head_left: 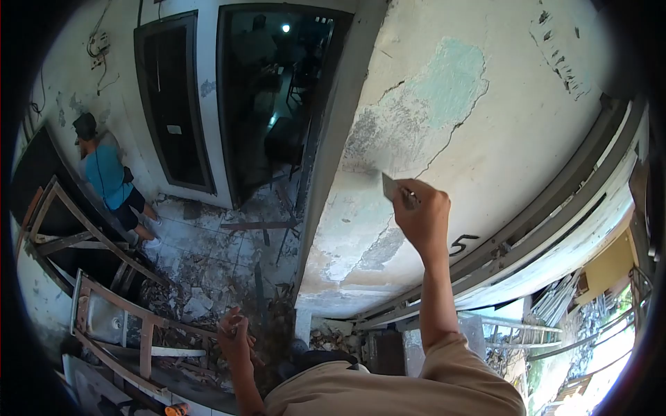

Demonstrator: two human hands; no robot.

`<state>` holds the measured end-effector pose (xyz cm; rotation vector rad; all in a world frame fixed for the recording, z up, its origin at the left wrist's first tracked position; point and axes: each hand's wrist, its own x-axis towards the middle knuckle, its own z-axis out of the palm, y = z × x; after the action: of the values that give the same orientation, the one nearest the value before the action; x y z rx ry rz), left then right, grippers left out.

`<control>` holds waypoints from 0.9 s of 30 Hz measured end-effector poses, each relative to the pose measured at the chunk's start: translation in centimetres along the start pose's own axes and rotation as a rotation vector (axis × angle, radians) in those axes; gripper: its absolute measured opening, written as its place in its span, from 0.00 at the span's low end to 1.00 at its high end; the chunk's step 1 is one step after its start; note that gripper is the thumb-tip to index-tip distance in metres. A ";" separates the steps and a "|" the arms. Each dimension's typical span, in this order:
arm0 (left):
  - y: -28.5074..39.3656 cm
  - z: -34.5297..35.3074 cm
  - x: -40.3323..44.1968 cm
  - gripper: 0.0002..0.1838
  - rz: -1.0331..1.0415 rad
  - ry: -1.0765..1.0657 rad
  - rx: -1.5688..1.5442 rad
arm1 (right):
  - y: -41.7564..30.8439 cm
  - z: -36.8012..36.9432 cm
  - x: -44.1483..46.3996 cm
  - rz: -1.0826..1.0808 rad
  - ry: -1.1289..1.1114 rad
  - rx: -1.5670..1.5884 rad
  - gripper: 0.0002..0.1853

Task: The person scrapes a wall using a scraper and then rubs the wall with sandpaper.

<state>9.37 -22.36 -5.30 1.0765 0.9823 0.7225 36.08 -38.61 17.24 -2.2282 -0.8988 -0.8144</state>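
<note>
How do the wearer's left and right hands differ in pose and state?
The right hand is raised to the wall, while the left hand is lower, away from it. The right hand grips a flat-bladed tool; the left hand, fingers loosely curled, shows no tool. Both hands are bare.

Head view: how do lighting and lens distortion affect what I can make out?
Head view, edges: dark rounded corners, with the grey frame at right bowed; head view, lower right: glare washes out the outdoor area; head view, top: doorway deep in shadow around one bright lamp; head view, centre: right hand and scraper readable against the pale wall.
</note>
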 end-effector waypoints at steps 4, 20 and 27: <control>0.0 -2.1 -0.9 0.15 -0.034 0.035 -0.010 | 0.0 -2.3 -1.4 0.019 0.139 0.214 0.06; 0.7 -4.2 -1.8 0.15 0.070 0.086 0.027 | 0.5 0.8 -1.5 -0.018 0.065 0.062 0.04; 0.6 -4.5 -2.0 0.14 0.011 0.093 -0.011 | 2.1 0.9 -0.1 0.022 0.068 0.141 0.06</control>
<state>4.48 -22.21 -4.84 1.0470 1.0510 0.7925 37.89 -39.25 15.98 -2.0726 -0.8699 -0.7875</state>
